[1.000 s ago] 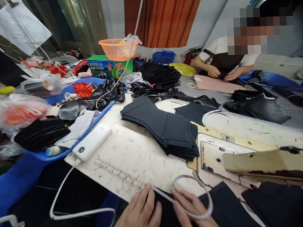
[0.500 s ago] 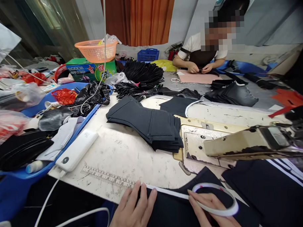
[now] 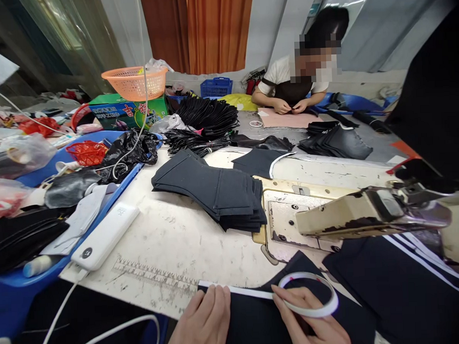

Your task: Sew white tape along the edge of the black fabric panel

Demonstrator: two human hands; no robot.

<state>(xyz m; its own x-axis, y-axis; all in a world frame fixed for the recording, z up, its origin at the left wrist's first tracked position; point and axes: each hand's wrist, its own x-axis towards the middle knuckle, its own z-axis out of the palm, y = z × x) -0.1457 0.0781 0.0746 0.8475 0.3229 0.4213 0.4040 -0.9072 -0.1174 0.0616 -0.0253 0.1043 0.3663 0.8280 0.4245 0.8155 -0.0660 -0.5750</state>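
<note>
A dark fabric piece (image 3: 250, 323) lies at the table's front edge, a white tape strip (image 3: 252, 292) running along its upper edge. My left hand (image 3: 206, 321) lies flat near the strip's left end, fingers stretched out and close together, pressing down. In my right hand (image 3: 313, 322) is a roll of white tape (image 3: 326, 308); thumb and fingers pinch it where the strip leaves the roll. Part of the fabric is hidden under both hands. Beyond them lies a stack of dark cut pieces (image 3: 215, 190).
A sewing machine (image 3: 336, 216) stands at the right, beside dark pieces with white edging (image 3: 402, 281). At left are a white power bank (image 3: 106, 236) with a cable and a cluttered blue tray (image 3: 121, 196). Across the table, a person (image 3: 292, 87) handles something small.
My left hand's fingers have drawn together and shifted slightly, uncovering the strip's left end. The right hand still holds the tape roll. The camera view has turned slightly right.
</note>
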